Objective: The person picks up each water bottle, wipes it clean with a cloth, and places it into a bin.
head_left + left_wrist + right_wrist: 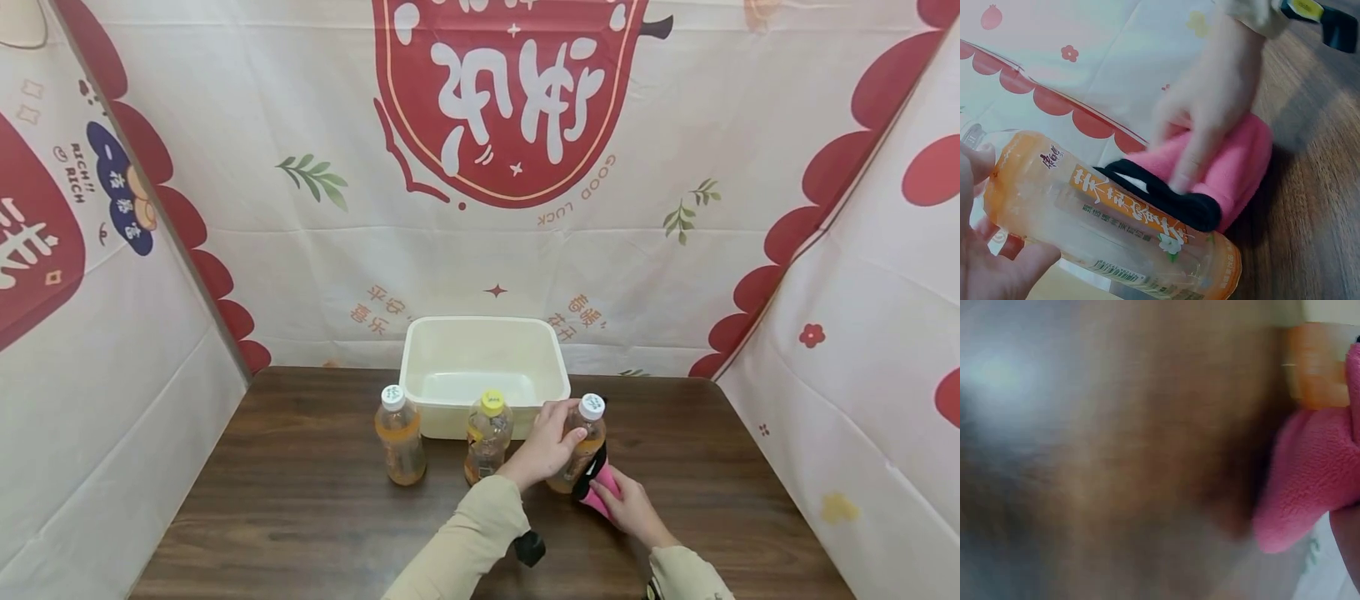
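The left hand (546, 443) grips a white-capped bottle (592, 432) while the right hand (632, 505) pinches pink cloth (609, 482) at its five-o'clock side.

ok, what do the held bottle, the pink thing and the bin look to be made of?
Held bottle: likely clear plastic, fairly glossy; see-through walls under orange printing.
Pink thing: seems plush fabric, matte; fuzzy nap in the right wrist view, soft folds.
Bin: probably moulded plastic, cream, smooth; rounded corners and rim, though coated metal can't be ruled out.
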Action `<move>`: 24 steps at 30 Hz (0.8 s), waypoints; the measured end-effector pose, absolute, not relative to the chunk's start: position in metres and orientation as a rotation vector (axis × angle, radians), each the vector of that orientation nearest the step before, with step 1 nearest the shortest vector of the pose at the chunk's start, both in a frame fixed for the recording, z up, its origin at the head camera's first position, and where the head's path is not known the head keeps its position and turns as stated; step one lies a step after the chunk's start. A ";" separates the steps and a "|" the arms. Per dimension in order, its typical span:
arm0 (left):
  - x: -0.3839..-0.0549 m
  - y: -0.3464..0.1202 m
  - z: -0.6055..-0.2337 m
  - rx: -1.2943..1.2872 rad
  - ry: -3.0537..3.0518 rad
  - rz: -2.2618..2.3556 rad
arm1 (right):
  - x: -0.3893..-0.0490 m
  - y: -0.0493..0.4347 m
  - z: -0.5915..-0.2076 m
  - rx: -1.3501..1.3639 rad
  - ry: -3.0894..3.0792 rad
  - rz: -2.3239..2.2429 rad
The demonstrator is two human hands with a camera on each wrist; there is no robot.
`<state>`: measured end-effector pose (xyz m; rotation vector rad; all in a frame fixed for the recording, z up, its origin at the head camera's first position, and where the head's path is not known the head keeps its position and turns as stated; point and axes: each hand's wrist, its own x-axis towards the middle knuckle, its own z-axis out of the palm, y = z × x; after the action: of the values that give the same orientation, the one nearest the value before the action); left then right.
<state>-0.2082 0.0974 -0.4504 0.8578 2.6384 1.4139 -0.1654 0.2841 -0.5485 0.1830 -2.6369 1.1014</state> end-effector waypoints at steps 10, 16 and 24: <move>-0.208 0.098 -0.449 0.847 2.628 1.433 | -0.164 0.286 -0.513 0.120 -2.597 1.245; -0.209 0.098 -0.451 0.852 2.644 1.398 | -0.165 0.289 -0.454 0.234 -2.579 1.171; -0.210 0.097 -0.450 0.853 2.650 1.411 | -0.173 0.285 -0.446 0.271 -2.617 1.077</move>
<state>-0.2102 0.0972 -0.4502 0.8533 2.6504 1.4112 -0.1731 0.2848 -0.4465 0.2707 -2.6166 1.0775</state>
